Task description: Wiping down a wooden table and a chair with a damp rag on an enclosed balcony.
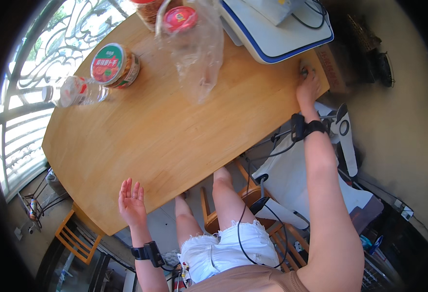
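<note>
My left hand [132, 204] is palm up at the near edge of the wooden table [155, 146], fingers extended and holding nothing. At the table's right end, my right hand [308, 87] has its fingers around a small dark object [304, 72]; its kind is too small and blurred to make out. Just beyond that hand is the corner of a white, blue-edged appliance [272, 47]. A clear plastic bag [199, 62] lies in the middle of the far side, partly over a red-lidded jar [180, 19].
A green-lidded plastic jar of food [115, 65] stands at the far left beside a clear bottle [79, 91] lying down. Behind the bag is another red-lidded jar [150, 16]. A black cable [248, 204] hangs across my lap. A wooden chair [77, 237] stands at left, a cardboard box [330, 69] at right.
</note>
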### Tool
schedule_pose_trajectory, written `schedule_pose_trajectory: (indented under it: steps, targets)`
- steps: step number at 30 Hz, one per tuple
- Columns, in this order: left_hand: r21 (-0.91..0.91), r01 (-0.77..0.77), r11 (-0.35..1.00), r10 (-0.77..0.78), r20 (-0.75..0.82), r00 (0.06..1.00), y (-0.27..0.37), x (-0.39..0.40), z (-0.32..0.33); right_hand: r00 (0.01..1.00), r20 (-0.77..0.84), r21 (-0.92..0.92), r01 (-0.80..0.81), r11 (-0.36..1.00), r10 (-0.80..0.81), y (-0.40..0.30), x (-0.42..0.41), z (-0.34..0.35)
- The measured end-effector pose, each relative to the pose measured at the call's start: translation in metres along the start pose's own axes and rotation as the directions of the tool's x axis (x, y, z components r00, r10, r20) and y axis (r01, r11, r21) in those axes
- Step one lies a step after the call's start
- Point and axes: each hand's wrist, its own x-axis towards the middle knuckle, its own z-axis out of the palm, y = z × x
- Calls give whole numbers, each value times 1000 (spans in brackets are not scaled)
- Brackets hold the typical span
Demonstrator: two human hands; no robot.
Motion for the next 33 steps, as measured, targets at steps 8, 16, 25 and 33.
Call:
schedule_pose_trajectory:
  steps: [8,16,25,33]
  targets:
    - [74,76,994,-83,93,992,-21,18,88,978,-105,128,-166,978,180,88,55,17]
    - [14,27,1000,-27,2,1000,10,0,33,990,14,381,-134,915,139,31,-38,-29]
    - [-199,-105,974,79,-137,988,69,-52,-132,938,11,569,279,773,-346,-324,-258,-46]
    - [-525,-381,761,157,-420,894,130,-136,-340,529,-110,855,482,192,-841,-633,-567,-104]
